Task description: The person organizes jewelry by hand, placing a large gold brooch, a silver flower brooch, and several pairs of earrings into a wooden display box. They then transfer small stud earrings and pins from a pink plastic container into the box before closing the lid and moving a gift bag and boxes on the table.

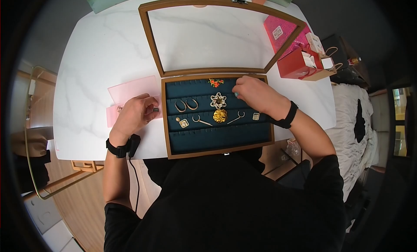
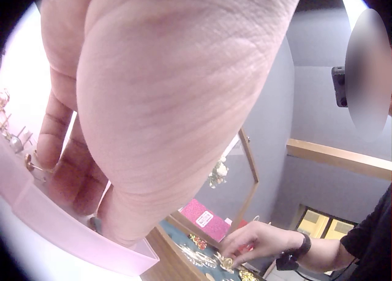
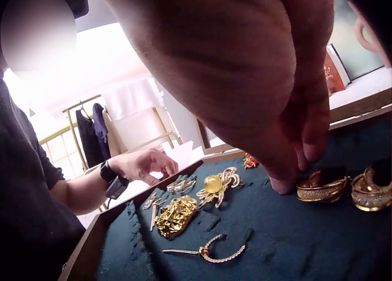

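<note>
My left hand [image 1: 134, 115], over the pink box [image 1: 111, 118] left of the wooden jewelry case [image 1: 164, 117], pinches a small dark piece [image 1: 155, 109]; the left wrist view shows it [image 2: 95, 223] at the thumb. My right hand [image 1: 256, 95] is over the case's upper right, bent fingers around a small blue-green piece [image 1: 236, 94]. In the right wrist view, its fingertips meet the dark lining beside a gold hoop earring [image 3: 321, 190], with another [image 3: 371, 192] farther right; the pinched piece is hidden there. A flower brooch [image 1: 218, 100] lies left of that hand.
The case's glass lid [image 1: 153, 46] stands raised at the back. Lower rows hold a gold brooch [image 1: 220, 116], hoops [image 1: 191, 104] and other earrings; a red-orange piece [image 1: 215, 82] is in the top row. A red bag [image 1: 295, 66] and pink box [image 1: 276, 31] stand at right.
</note>
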Motion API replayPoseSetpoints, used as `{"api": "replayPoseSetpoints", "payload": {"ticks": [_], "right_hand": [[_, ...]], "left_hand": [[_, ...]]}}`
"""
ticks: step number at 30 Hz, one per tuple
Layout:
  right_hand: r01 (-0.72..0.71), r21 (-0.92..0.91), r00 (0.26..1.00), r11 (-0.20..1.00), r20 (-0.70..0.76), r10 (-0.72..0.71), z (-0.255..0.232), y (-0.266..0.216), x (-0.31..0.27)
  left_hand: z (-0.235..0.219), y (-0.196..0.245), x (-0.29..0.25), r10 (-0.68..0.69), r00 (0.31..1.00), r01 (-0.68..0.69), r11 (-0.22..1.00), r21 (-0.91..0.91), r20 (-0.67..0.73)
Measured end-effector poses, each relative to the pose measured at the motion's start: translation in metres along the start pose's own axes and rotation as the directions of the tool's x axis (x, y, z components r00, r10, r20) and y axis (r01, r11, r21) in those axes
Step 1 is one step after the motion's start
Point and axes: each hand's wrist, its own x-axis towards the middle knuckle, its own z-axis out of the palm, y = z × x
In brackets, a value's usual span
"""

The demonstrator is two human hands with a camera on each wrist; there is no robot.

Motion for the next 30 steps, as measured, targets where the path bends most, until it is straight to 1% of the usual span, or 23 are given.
{"api": "replayPoseSetpoints", "payload": {"ticks": [4, 6, 9, 13, 15, 18, 25, 27, 30], "right_hand": [[0.018, -0.029, 1.0, 0.999, -0.016, -0.018, -0.001, -0.003, -0.005], [0.063, -0.118, 0.998, 0.991, -0.001, -0.064, 0.0, -0.003, -0.005], [0.083, -0.112, 0.996, 0.99, -0.017, -0.085, 0.004, -0.002, -0.007], [0.082, -0.138, 0.996, 0.987, -0.019, -0.086, 0.007, -0.001, -0.007], [0.063, -0.172, 0.996, 0.983, -0.045, -0.071, 0.007, -0.004, -0.008], [0.074, -0.202, 0.994, 0.977, -0.058, -0.087, 0.005, -0.006, -0.009], [0.076, -0.194, 0.995, 0.978, -0.046, -0.087, 0.004, -0.01, -0.011], [0.065, -0.146, 0.994, 0.987, -0.079, -0.077, 0.006, -0.009, -0.011], [0.049, -0.139, 0.996, 0.989, -0.068, -0.059, 0.006, -0.008, -0.013]], "left_hand": [[0.001, 0.0, 0.0, -0.001, 1.0, 0.001, 1.0, 0.003, -0.004], [0.001, -0.001, 0.0, -0.002, 1.0, 0.002, 1.0, -0.001, -0.005], [0.001, -0.001, 0.0, -0.007, 1.0, 0.007, 1.0, -0.002, -0.004], [0.0, 0.001, 0.0, -0.015, 1.0, 0.015, 1.0, 0.001, -0.001], [0.0, 0.0, -0.001, -0.023, 1.0, 0.023, 1.0, -0.001, 0.001], [0.0, 0.001, -0.001, -0.027, 1.0, 0.027, 1.0, -0.004, -0.002], [0.0, 0.0, -0.001, -0.006, 1.0, 0.006, 1.0, -0.001, -0.009], [0.001, -0.002, -0.001, -0.005, 1.0, 0.005, 1.0, -0.001, -0.009], [0.0, -0.001, -0.001, -0.008, 1.0, 0.008, 1.0, 0.003, -0.006]]}}
